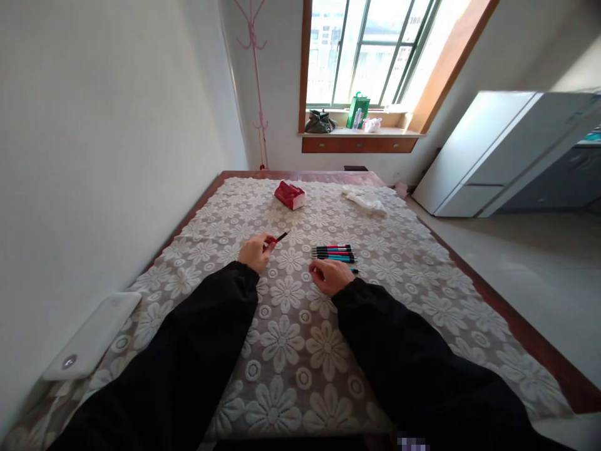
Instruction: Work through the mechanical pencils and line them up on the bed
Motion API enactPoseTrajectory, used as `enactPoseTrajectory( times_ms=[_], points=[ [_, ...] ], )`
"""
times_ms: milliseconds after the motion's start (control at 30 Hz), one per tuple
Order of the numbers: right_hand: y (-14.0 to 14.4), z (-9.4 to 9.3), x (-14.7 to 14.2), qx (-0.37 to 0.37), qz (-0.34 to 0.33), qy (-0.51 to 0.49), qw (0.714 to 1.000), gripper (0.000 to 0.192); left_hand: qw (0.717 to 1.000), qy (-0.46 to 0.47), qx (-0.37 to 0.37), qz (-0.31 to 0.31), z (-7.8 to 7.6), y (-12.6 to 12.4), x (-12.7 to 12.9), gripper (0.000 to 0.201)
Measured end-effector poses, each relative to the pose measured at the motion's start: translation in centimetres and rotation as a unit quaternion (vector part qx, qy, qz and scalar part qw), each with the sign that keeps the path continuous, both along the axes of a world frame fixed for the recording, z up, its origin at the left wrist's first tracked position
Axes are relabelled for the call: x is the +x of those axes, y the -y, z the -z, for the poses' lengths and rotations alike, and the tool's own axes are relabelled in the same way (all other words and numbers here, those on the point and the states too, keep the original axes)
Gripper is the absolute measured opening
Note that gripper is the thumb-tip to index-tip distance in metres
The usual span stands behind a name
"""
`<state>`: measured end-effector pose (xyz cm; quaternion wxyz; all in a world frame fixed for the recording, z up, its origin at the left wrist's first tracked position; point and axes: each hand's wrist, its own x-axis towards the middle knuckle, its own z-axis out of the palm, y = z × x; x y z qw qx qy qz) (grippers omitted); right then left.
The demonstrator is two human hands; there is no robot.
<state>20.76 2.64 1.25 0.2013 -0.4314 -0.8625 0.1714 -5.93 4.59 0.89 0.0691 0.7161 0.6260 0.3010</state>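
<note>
My left hand (256, 251) is closed in a pinch on a slim red-and-black pen (282, 237). The pen's dark end points up and to the right, just above the tablecloth. Several red, black and blue pens (333, 252) lie side by side in a row right of the middle. Close in front of that row rests my right hand (330, 276), its fingers curled together. From behind its wrist the end of one blue-and-black pen (355, 270) sticks out. The hand covers the rest of this pen, and whether the fingers grip it is hidden.
A flowered lace tablecloth (282, 341) covers the table. Farther back lie a red tissue pack (290, 195) and a crumpled white cloth or bag (365, 202). A white oblong device (96, 335) with a cable sits at the left by the wall.
</note>
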Motion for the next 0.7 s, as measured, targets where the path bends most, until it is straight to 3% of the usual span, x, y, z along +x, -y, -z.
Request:
enactPoseTrajectory(
  times_ms=[67, 200, 400, 567, 700],
  points=[
    [-0.9, 0.2, 1.9, 0.084, 0.000, 0.059, 0.995, 0.019, 0.996, 0.085, 0.003, 0.030, 0.4, 0.7, 1.3, 0.018],
    [-2.4, 0.3, 4.3, 0.153, -0.002, 0.122, 0.981, 0.018, 0.978, 0.197, 0.004, 0.075, 1.8, 1.4, 2.9, 0.034],
    [-2.9, 0.9, 4.2, 0.199, -0.019, 0.127, 0.972, 0.010, 0.950, 0.308, -0.021, 0.041, 2.0, 1.2, 2.9, 0.040],
    [-3.0, 1.7, 4.4, 0.188, -0.021, 0.020, 0.982, 0.011, 0.937, 0.343, -0.053, 0.048, 1.5, 1.5, 3.0, 0.043],
    [-3.3, 2.1, 4.5, 0.090, 0.017, -0.198, 0.976, 0.015, 0.935, 0.345, -0.060, 0.058, 1.4, 1.6, 3.1, 0.039]
  ],
)
